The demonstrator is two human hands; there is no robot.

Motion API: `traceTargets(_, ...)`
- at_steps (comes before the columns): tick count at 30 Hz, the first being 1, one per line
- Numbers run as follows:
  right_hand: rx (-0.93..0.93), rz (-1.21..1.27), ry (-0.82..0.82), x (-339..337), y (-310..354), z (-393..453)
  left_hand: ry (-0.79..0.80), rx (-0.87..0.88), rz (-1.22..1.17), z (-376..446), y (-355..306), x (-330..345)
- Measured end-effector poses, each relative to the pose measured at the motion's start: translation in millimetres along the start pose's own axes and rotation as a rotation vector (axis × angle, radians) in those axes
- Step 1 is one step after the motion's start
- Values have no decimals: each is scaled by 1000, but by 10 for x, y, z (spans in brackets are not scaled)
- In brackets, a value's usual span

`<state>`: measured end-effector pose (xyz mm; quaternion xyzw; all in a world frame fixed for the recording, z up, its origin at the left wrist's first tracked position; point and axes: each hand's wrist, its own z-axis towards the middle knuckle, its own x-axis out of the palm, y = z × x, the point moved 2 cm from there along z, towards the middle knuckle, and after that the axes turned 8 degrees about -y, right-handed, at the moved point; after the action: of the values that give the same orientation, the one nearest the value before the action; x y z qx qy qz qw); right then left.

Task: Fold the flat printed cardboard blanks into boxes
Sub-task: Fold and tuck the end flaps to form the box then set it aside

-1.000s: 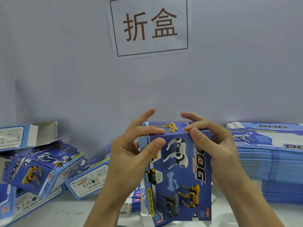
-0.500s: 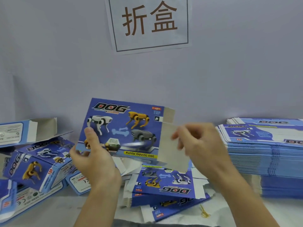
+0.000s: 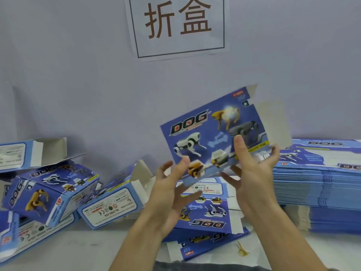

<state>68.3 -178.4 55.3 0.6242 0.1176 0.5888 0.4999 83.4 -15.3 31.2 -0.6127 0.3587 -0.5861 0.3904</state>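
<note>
A blue printed "DOG" carton (image 3: 211, 133) hangs tilted in the air at centre right, front face toward me, with a white flap (image 3: 273, 122) sticking out at its right end. My right hand (image 3: 254, 178) pinches its lower right edge, thumb on the front and fingers behind. At its lower left corner, my left hand (image 3: 172, 192) touches it with spread fingers. Below my hands lies a small pile of flat blanks (image 3: 207, 218).
A tall stack of flat blanks (image 3: 322, 184) fills the right side. Three folded boxes (image 3: 48, 192) (image 3: 111, 204) (image 3: 17, 155) lie at the left, some with flaps open. A yellow rubber band (image 3: 242, 251) lies on the white table (image 3: 78, 249). A paper sign (image 3: 177, 26) hangs on the wall.
The carton has swung from the left to the right and now tilts up. My right hand has taken hold of its lower edge, and my left hand's grip has loosened.
</note>
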Motion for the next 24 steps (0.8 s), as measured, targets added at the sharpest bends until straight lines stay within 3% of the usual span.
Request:
traceTargets(3, -48, -64, 8, -110, 35, 99, -59, 147, 269, 13, -34, -62)
traceTargets(6, -155, -313, 126, -181, 125, 134, -201, 437, 299, 22, -248, -187)
traceTargets(10, -189, -641, 488, -137, 119, 45, 15, 551, 286, -54, -391, -192)
traceTargets(12, -167, -609, 654, -61, 12, -22, 83, 615, 258, -127, -379, -111)
traceTargets(14, -169, -463, 740, 6, -101, -78, 17, 764, 308, -176, -373, -45)
traceTargets(17, -148, -254, 717, 66, -197, -110, -92, 814, 274, -173, -350, -53)
traceTargets(21, -179, -273, 599, 117, -241, -126, -98, 756, 246, -158, -305, -45)
traceTargets(24, -147, -252, 489, 113, -250, -134, -106, 808, 320, -130, -245, -35)
